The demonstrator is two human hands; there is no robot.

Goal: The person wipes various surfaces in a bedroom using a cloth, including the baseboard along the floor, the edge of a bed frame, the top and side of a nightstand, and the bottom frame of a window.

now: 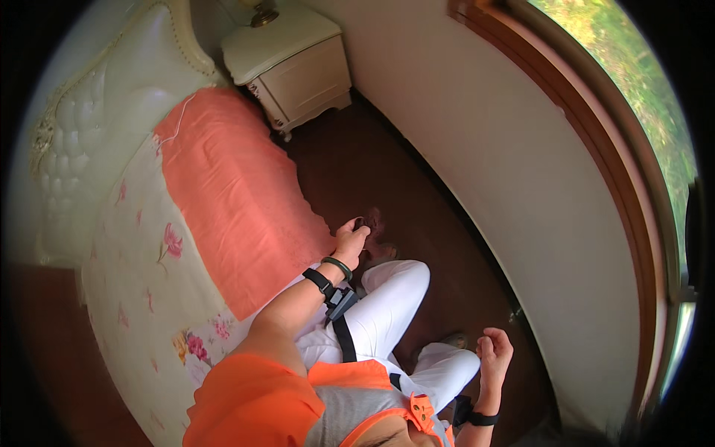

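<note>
My left hand [352, 237] reaches past the bed's edge, its fingers closed on a small dark item [366, 223]. Blur hides what kind of item it is. A reddish, blurred shape lies just beyond the fingertips, over the dark floor. A dark bangle and a black strap circle that wrist. Off to the right, above the floor and beside my knee, my right hand [494, 352] is raised with loosely curled fingers and nothing visible in it. A coral cloth [240, 195] covers the bed's near side, to the left of my left hand.
The bed [134, 268] has a floral cover and a tufted headboard [72, 151]. A white cable [180, 120] lies on the coral cloth. A cream nightstand [304, 72] bears a metal-based object. Brown floor [346, 162] runs between bed and wall [503, 156], beneath a wood-framed window [603, 134].
</note>
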